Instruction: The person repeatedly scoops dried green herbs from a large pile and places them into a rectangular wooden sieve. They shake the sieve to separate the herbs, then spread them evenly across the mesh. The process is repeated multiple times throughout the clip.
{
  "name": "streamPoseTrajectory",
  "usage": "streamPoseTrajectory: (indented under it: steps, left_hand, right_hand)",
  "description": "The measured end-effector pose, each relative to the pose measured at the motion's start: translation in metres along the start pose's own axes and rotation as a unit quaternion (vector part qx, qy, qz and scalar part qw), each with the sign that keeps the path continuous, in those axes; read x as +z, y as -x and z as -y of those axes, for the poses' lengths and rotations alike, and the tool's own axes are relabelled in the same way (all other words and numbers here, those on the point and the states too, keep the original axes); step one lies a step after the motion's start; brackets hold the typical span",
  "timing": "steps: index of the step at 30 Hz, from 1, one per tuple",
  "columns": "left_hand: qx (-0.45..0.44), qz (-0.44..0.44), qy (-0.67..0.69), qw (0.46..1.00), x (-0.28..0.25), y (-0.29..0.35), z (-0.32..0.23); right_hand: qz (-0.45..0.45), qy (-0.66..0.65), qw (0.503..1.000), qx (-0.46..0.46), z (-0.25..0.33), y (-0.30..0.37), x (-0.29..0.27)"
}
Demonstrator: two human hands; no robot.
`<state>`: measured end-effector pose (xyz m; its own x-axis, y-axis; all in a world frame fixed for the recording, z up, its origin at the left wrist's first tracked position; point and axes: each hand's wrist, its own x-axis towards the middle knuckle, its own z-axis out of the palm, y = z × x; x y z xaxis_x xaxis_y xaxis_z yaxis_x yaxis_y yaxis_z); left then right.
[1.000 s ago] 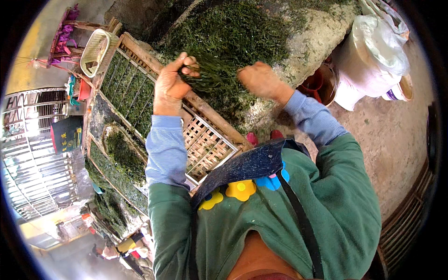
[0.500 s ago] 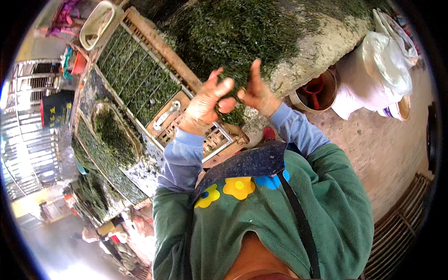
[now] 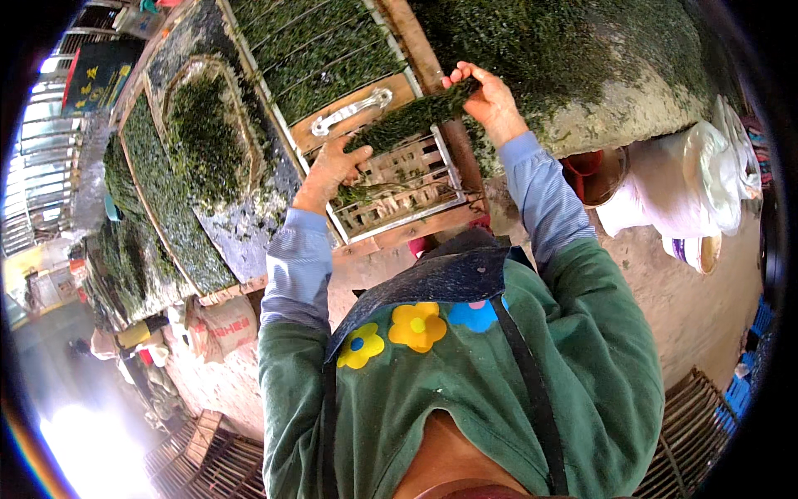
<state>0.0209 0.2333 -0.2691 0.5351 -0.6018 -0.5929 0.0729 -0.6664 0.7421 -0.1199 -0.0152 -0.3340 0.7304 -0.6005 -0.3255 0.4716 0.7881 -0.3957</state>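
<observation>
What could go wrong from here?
Sag: the left hand and right hand hold the green bundle near its ends, so its middle might droop or shed.
Snag: the metal handle close beside it could catch strands.
Loss: loose green bits on the slats might drop through the gaps.

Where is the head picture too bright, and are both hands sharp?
Head view: glare whitens the lower left, and the barred window is washed out; same head view: left hand and right hand look fairly sharp, and the corners are black.
</observation>
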Motion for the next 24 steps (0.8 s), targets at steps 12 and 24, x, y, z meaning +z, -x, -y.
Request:
streamPoseTrajectory:
  steps: [12,24]
  left_hand:
    - [-0.01,0.005,-0.036,0.999,-0.048,-0.025,0.052]
    - [0.011,0.034,-0.171,0.985,-0.17,0.035,0.054]
  right_hand:
    - [0.092,0.855,0.437,-0.263,-0.031,0.048,0.048]
    - [0.076,0.657,0.749,0.039,-0.12,0.029,0.054]
